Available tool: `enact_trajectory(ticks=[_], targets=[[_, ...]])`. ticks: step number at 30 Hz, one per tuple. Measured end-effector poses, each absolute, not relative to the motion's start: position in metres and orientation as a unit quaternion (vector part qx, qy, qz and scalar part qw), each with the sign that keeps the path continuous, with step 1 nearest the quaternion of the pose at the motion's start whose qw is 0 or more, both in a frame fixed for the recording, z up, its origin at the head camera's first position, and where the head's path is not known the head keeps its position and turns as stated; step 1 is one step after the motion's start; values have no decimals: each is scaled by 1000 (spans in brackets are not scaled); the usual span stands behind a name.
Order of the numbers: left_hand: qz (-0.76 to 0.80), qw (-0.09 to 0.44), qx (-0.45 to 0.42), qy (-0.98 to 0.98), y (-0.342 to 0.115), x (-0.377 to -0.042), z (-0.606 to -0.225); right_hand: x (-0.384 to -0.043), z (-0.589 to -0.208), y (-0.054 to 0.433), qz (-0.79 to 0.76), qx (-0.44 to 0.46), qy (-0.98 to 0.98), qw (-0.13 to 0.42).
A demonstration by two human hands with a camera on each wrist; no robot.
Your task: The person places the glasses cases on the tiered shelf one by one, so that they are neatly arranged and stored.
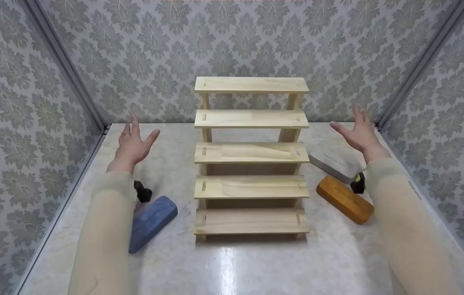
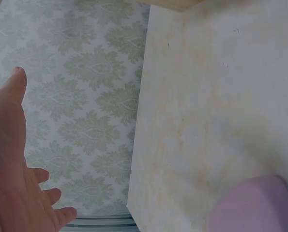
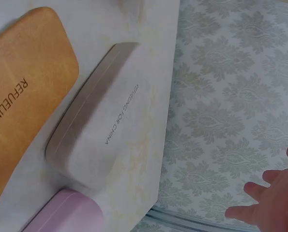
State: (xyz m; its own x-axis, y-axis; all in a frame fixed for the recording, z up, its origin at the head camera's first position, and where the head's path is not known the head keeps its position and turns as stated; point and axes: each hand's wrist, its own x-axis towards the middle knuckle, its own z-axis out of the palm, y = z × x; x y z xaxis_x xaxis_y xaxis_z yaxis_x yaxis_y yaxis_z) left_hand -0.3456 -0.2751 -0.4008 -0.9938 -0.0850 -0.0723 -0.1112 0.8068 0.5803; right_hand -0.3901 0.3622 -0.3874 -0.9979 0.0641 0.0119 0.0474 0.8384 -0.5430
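Note:
A stepped wooden stand (image 1: 251,152) with several shelves is in the middle of the table. To its left my left hand (image 1: 133,145) is raised with fingers spread, holding nothing. My right hand (image 1: 361,133) is raised the same way on the other side, thumb toward the stand. A blue eyeglass case (image 1: 153,223) lies beside my left forearm. Near my right forearm are an orange eyeglass case (image 1: 344,200) and a light grey one (image 3: 98,116) with printed lettering. Pink cases show in the left wrist view (image 2: 252,208) and right wrist view (image 3: 68,215), largely hidden by my sleeves in the head view.
Small black objects (image 1: 142,191) show next to both forearms, partly covered by the sleeves. Patterned wall panels (image 1: 232,41) close off the back and both sides of the pale table (image 1: 248,266). Dark metal rails (image 1: 64,61) run along the corners.

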Motion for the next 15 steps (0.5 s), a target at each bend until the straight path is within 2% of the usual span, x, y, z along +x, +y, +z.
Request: enact_trajectory(ticks=[15], targets=[[531, 21, -37, 846, -253, -302, -437, -348, -412, 372, 463, 2, -884, 70]])
